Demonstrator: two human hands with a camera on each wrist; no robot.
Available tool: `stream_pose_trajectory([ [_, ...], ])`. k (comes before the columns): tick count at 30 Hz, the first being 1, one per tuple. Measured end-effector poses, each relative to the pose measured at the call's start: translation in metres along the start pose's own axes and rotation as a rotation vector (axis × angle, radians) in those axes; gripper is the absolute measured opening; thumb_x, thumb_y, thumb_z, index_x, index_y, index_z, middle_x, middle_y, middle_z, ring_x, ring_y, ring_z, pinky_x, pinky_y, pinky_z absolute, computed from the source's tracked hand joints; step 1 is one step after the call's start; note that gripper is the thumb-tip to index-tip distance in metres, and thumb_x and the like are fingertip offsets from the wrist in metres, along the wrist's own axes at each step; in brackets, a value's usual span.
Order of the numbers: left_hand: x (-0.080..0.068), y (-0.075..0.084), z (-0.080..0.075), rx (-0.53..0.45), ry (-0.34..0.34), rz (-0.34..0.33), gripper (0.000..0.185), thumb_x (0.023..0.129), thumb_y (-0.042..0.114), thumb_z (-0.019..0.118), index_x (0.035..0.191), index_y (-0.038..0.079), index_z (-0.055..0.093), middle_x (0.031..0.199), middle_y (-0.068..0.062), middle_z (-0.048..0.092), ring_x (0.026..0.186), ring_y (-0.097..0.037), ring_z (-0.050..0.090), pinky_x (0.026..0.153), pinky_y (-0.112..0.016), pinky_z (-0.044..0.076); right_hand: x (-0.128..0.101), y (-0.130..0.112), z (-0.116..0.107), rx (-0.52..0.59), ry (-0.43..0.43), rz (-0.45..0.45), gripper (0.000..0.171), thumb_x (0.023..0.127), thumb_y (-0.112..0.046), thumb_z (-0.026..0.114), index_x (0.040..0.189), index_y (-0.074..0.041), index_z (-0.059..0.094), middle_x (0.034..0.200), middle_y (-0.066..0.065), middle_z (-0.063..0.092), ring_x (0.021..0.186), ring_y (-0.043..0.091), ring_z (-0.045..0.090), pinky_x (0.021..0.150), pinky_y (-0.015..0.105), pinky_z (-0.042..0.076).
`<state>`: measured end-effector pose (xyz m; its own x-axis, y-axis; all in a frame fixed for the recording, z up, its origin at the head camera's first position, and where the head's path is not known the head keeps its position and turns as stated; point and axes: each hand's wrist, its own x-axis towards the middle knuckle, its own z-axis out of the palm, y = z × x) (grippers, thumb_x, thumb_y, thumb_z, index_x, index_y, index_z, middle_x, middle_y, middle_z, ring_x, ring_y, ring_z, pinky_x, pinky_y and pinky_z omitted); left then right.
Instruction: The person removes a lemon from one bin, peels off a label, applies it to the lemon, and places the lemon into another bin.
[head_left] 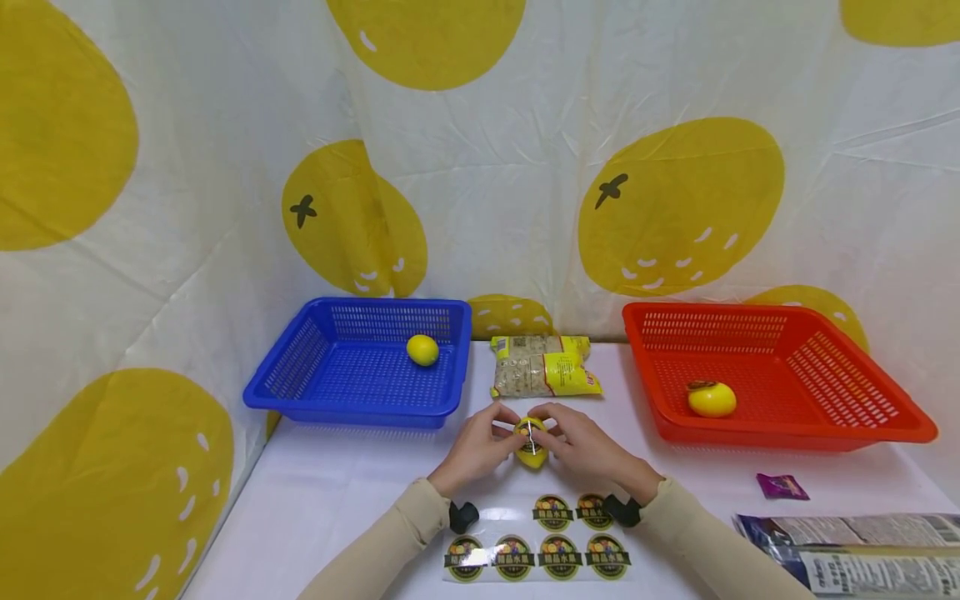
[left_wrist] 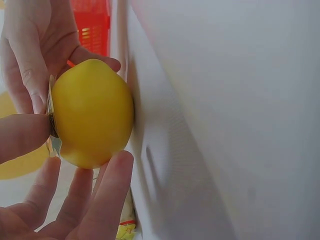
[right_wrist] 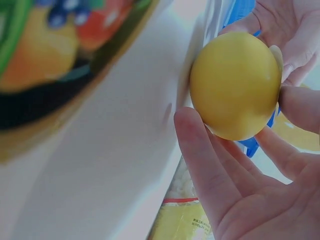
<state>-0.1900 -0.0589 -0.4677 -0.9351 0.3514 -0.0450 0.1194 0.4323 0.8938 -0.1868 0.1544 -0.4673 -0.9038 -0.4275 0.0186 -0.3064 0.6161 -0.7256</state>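
Both hands hold a yellow lemon (head_left: 533, 459) just above or on the white table, in front of the sticker sheet (head_left: 504, 513). A round, dark-and-gold fruit label (head_left: 527, 432) lies on the lemon's upper side. My left hand (head_left: 483, 446) grips the lemon from the left, thumb pressed on the label. From the other side my right hand (head_left: 588, 448) holds it, its thumb also at the label. In the left wrist view, the label's edge (left_wrist: 51, 112) stands slightly off the lemon's curved skin (left_wrist: 93, 115). Several more labels (head_left: 559, 557) remain on the sheet.
A blue basket (head_left: 356, 416) with one lemon (head_left: 423, 350) stands at the back left. At the back right, a red basket (head_left: 787, 432) holds a labelled lemon (head_left: 712, 401). A yellow-and-clear bag (head_left: 543, 367) lies between. A purple packet (head_left: 782, 487) and silvery packaging (head_left: 862, 554) lie right.
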Motion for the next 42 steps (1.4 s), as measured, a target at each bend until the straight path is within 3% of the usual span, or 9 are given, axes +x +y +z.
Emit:
stream_pose_trajectory([
  [7,-0.0001,0.0009,0.0004,-0.008,-0.001,-0.004,0.023,0.094,0.022,0.074,0.113,0.012,0.066,0.126,-0.011,0.069,0.104,-0.024,0.072,0.07,-0.028,0.06,-0.0019,0.0039,-0.0023,0.019,-0.024,-0.042,0.043,0.1,-0.033,0.067,0.135,-0.011,0.059,0.139,0.011,0.063,0.108,0.026,0.07,0.092,0.041,0.06],
  [18,-0.002,-0.0029,-0.0016,0.037,-0.027,-0.004,0.034,0.09,0.026,0.079,0.118,0.014,0.066,0.13,-0.009,0.068,0.112,-0.028,0.07,0.085,-0.038,0.06,-0.0035,0.0046,-0.0011,0.047,-0.04,-0.035,0.046,0.1,-0.032,0.067,0.139,-0.01,0.057,0.142,0.012,0.06,0.11,0.027,0.07,0.093,0.043,0.06],
  [24,-0.0033,-0.0033,-0.0007,0.06,-0.026,0.025,0.036,0.091,0.026,0.078,0.122,0.013,0.066,0.131,-0.01,0.068,0.111,-0.027,0.07,0.087,-0.038,0.059,-0.0056,0.0038,-0.0027,0.054,-0.039,-0.041,0.051,0.098,-0.034,0.07,0.14,-0.008,0.057,0.142,0.014,0.061,0.11,0.029,0.07,0.092,0.044,0.061],
  [30,-0.0054,-0.0022,-0.0001,0.059,-0.019,0.013,0.035,0.091,0.026,0.077,0.122,0.014,0.067,0.131,-0.008,0.069,0.11,-0.026,0.07,0.086,-0.037,0.059,-0.0054,0.0061,-0.0016,0.054,-0.047,-0.086,0.055,0.096,-0.034,0.072,0.139,-0.004,0.056,0.14,0.017,0.062,0.108,0.031,0.071,0.09,0.043,0.061],
  [42,-0.0051,-0.0024,0.0001,0.049,-0.013,0.021,0.039,0.089,0.025,0.08,0.122,0.011,0.067,0.129,-0.009,0.069,0.108,-0.024,0.071,0.086,-0.037,0.059,-0.0038,0.0041,-0.0014,0.072,-0.05,-0.053,0.051,0.096,-0.031,0.072,0.138,-0.007,0.057,0.14,0.015,0.062,0.109,0.03,0.07,0.093,0.044,0.06],
])
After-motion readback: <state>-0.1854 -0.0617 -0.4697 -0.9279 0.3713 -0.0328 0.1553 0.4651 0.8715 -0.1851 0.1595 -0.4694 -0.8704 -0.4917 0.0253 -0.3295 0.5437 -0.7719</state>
